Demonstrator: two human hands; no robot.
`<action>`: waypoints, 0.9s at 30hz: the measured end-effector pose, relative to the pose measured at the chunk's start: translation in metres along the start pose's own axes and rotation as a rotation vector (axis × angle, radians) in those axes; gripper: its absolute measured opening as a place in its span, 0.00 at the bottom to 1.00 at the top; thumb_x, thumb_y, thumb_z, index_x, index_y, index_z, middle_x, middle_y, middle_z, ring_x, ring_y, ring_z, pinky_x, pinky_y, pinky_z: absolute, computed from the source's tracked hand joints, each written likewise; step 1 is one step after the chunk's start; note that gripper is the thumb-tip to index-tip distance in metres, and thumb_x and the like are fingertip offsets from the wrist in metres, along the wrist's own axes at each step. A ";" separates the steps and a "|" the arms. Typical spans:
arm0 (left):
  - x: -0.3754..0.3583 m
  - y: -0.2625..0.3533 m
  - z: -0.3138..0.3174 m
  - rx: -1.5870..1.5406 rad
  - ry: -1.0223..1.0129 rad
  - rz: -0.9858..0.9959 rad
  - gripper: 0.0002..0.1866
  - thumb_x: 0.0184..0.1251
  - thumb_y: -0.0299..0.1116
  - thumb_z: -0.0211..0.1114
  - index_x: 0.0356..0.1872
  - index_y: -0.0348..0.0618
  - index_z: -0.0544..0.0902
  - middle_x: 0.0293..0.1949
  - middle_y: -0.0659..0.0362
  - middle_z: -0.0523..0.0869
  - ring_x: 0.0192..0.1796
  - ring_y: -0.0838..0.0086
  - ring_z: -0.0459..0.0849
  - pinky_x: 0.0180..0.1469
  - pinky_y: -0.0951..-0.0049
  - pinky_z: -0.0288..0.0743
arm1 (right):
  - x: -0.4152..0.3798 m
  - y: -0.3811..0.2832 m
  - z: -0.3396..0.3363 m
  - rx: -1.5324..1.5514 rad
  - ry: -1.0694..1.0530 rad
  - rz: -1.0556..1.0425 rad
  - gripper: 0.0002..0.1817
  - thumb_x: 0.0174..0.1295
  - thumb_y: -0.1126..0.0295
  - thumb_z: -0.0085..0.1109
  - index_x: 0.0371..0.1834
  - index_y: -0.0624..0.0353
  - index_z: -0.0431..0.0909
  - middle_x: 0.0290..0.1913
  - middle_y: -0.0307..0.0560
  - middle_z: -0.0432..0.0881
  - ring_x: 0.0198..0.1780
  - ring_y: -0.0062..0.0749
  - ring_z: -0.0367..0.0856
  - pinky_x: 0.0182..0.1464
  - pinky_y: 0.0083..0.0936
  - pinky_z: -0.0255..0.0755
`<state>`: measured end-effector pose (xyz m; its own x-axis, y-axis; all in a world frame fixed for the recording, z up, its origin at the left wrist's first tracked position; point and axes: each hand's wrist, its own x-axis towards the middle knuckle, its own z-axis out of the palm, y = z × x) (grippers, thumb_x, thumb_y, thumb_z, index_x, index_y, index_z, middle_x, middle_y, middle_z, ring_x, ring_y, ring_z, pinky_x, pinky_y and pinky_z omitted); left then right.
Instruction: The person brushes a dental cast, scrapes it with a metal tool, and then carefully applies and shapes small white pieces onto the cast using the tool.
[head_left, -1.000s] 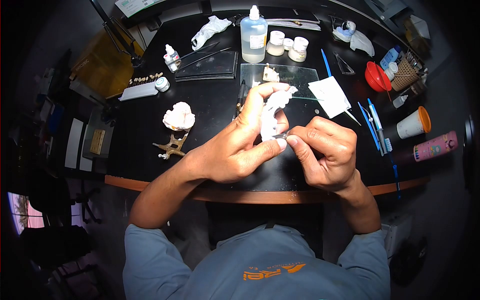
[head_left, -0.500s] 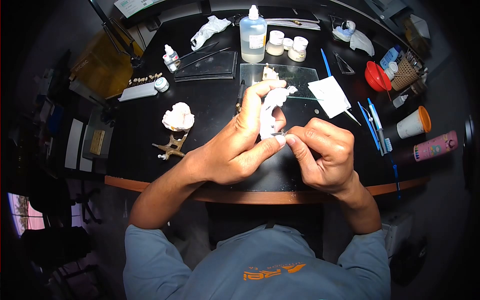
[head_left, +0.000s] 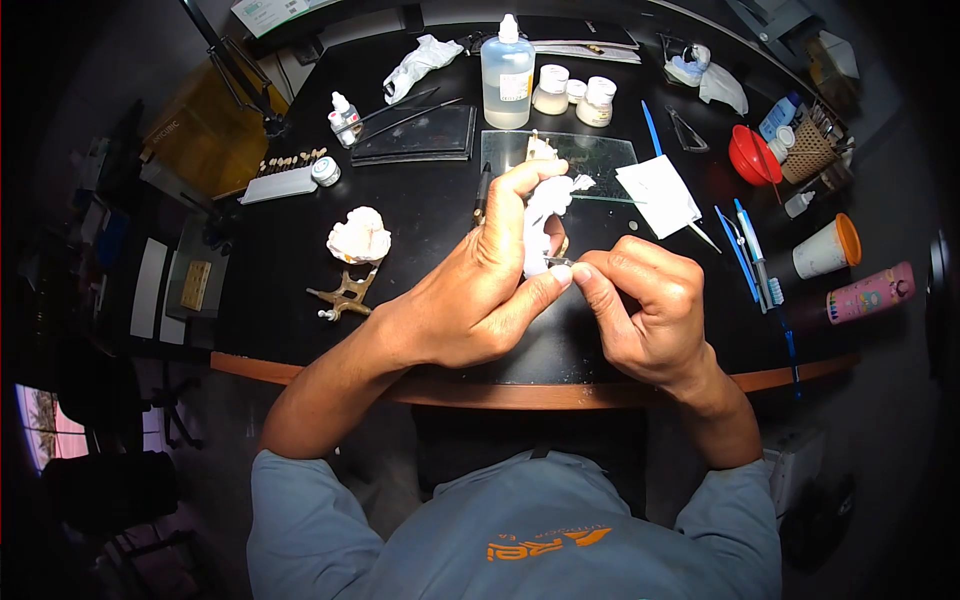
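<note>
Left hand (head_left: 465,300): fingers partly curled round an irregular white piece (head_left: 546,225), with the forefinger over its upper part and the thumb along its lower end. The piece stands roughly upright between them, its ragged top tip poking out past the forefinger. Right hand (head_left: 650,305): thumb and forefinger pinched nearly closed on a small dark thin tool (head_left: 560,262), other fingers folded in. The tool's far end meets the lower part of the white piece, just above the left thumb tip; exact contact hard to see. Both hands are above the table (head_left: 420,370), near its front edge, thumbs close together.

Behind the white piece, a clear glass plate (head_left: 600,165) lies flat, with a small cream model with pins (head_left: 541,149) on it, partly hidden by the left forefinger. White paper sheet (head_left: 660,197) overlaps the plate's right corner. Left of the hands, a rough off-white plaster model (head_left: 359,236) sits by a brown metal frame (head_left: 345,293). Further back are a clear plastic bottle with a white cap (head_left: 508,80), upright, and white-lidded jars (head_left: 596,102) just beside it. Far right: red bowl (head_left: 754,155), white cup with an orange rim (head_left: 826,248), pink bottle (head_left: 871,292) lying on its side.
</note>
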<state>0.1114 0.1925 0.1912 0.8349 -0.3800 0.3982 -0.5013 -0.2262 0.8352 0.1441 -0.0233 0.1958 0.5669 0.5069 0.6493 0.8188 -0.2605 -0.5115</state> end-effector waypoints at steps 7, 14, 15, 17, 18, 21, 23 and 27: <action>0.000 0.007 -0.002 -0.104 -0.009 -0.110 0.44 0.71 0.22 0.63 0.81 0.31 0.46 0.50 0.46 0.74 0.50 0.62 0.78 0.59 0.60 0.73 | 0.000 0.001 -0.001 -0.026 0.017 -0.041 0.02 0.61 0.79 0.74 0.34 0.65 0.89 0.22 0.47 0.79 0.20 0.33 0.75 0.22 0.30 0.66; 0.000 0.008 -0.002 -0.139 -0.022 -0.144 0.44 0.71 0.21 0.62 0.81 0.29 0.46 0.52 0.45 0.73 0.51 0.61 0.78 0.60 0.58 0.74 | 0.000 0.003 0.001 -0.043 0.034 -0.070 0.02 0.61 0.79 0.74 0.34 0.64 0.90 0.22 0.46 0.78 0.20 0.32 0.74 0.22 0.31 0.66; 0.001 0.008 -0.002 -0.135 -0.025 -0.143 0.43 0.71 0.21 0.62 0.81 0.29 0.46 0.52 0.44 0.73 0.51 0.61 0.78 0.60 0.58 0.74 | 0.000 0.003 0.001 -0.042 0.033 -0.073 0.01 0.61 0.79 0.74 0.34 0.64 0.90 0.22 0.46 0.78 0.20 0.32 0.73 0.22 0.31 0.66; 0.000 0.008 -0.002 -0.106 -0.027 -0.136 0.43 0.71 0.21 0.62 0.80 0.28 0.46 0.53 0.44 0.73 0.51 0.60 0.78 0.60 0.58 0.75 | 0.000 0.004 0.001 -0.041 0.031 -0.073 0.01 0.61 0.79 0.74 0.34 0.63 0.90 0.22 0.46 0.77 0.20 0.33 0.73 0.22 0.31 0.66; 0.000 0.008 -0.003 -0.081 -0.026 -0.129 0.43 0.70 0.21 0.62 0.80 0.28 0.46 0.54 0.43 0.73 0.51 0.60 0.79 0.60 0.58 0.75 | 0.000 0.004 0.001 -0.041 0.032 -0.071 0.01 0.61 0.79 0.74 0.34 0.63 0.89 0.22 0.46 0.77 0.20 0.33 0.73 0.22 0.32 0.66; 0.000 0.004 -0.003 0.024 -0.023 -0.048 0.43 0.71 0.21 0.61 0.80 0.27 0.46 0.56 0.42 0.71 0.51 0.59 0.79 0.61 0.58 0.75 | -0.001 0.004 0.002 -0.040 0.025 -0.061 0.02 0.61 0.79 0.74 0.35 0.64 0.89 0.22 0.46 0.77 0.20 0.33 0.73 0.22 0.32 0.66; 0.000 0.002 -0.002 0.065 -0.025 -0.009 0.43 0.71 0.21 0.61 0.80 0.27 0.46 0.57 0.41 0.71 0.51 0.59 0.79 0.61 0.57 0.75 | -0.001 0.003 0.002 -0.032 0.019 -0.045 0.02 0.62 0.79 0.74 0.34 0.64 0.89 0.22 0.46 0.76 0.20 0.34 0.73 0.22 0.33 0.65; 0.000 0.001 -0.002 0.080 -0.030 -0.004 0.42 0.72 0.21 0.61 0.81 0.26 0.46 0.62 0.39 0.68 0.51 0.58 0.79 0.62 0.57 0.75 | -0.002 0.003 0.002 -0.013 0.006 -0.010 0.02 0.62 0.80 0.74 0.34 0.64 0.89 0.22 0.47 0.76 0.20 0.35 0.73 0.22 0.33 0.65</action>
<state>0.1116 0.1936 0.1929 0.8306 -0.4051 0.3822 -0.5151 -0.2980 0.8036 0.1452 -0.0239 0.1916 0.5588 0.5051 0.6577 0.8258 -0.2663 -0.4971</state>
